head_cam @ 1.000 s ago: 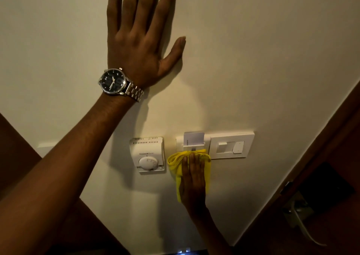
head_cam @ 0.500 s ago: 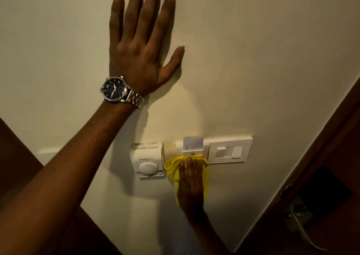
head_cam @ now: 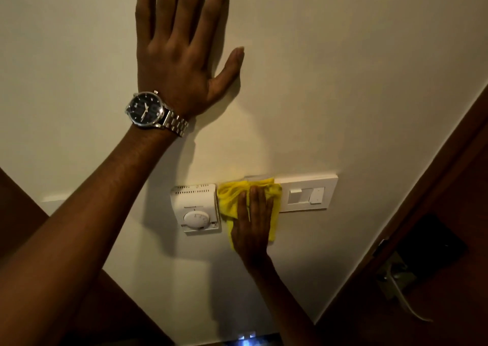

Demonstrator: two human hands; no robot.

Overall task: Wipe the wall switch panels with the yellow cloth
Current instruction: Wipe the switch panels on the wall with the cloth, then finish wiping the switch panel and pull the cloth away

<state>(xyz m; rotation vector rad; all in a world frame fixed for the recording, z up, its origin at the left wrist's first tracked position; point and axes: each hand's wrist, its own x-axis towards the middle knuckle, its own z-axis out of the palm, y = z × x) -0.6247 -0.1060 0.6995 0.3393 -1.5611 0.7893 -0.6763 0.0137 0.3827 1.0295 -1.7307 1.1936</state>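
My right hand point(head_cam: 253, 226) presses the yellow cloth point(head_cam: 229, 200) flat against the wall, fingers together, over the key-card panel, which the cloth almost fully hides. To the right of the cloth is a white switch panel point(head_cam: 307, 195) with two rockers. To its left sits a white thermostat point(head_cam: 195, 208) with a round dial. My left hand point(head_cam: 182, 49), fingers spread and a metal watch on the wrist, lies flat on the bare wall above.
A dark wooden door frame point(head_cam: 422, 187) runs diagonally at the right, with a metal door handle point(head_cam: 396, 287) below it. Dark wood also shows at the lower left. A small bluish light point(head_cam: 245, 341) glows at the bottom edge.
My right hand has slid the cloth upward from below the key-card panel, so the cloth now covers it. My left hand stays on the wall.
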